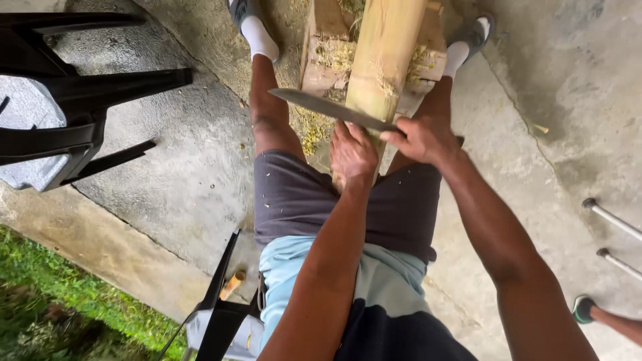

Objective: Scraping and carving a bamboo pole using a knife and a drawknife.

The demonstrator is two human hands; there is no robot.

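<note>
Two hands meet at the middle of my view, and I read the scene from the left. A black plastic chair (60,107) stands on the concrete floor (187,174) at far left, grass (60,314) at the near left corner. My left hand (352,155) is clenched around the near end of a pale wooden pole (384,60), which runs away from me between the legs, its long axis near to far, resting on a wooden block (324,50) littered with shavings. A long knife (328,107) lies crosswise over the pole, blade tip pointing left. My right hand (421,138) grips its handle just right of the pole, so the blade sits just beyond the left hand's knuckles. At far right, two metal tubes (612,220) and another person's foot (583,309) show.
</note>
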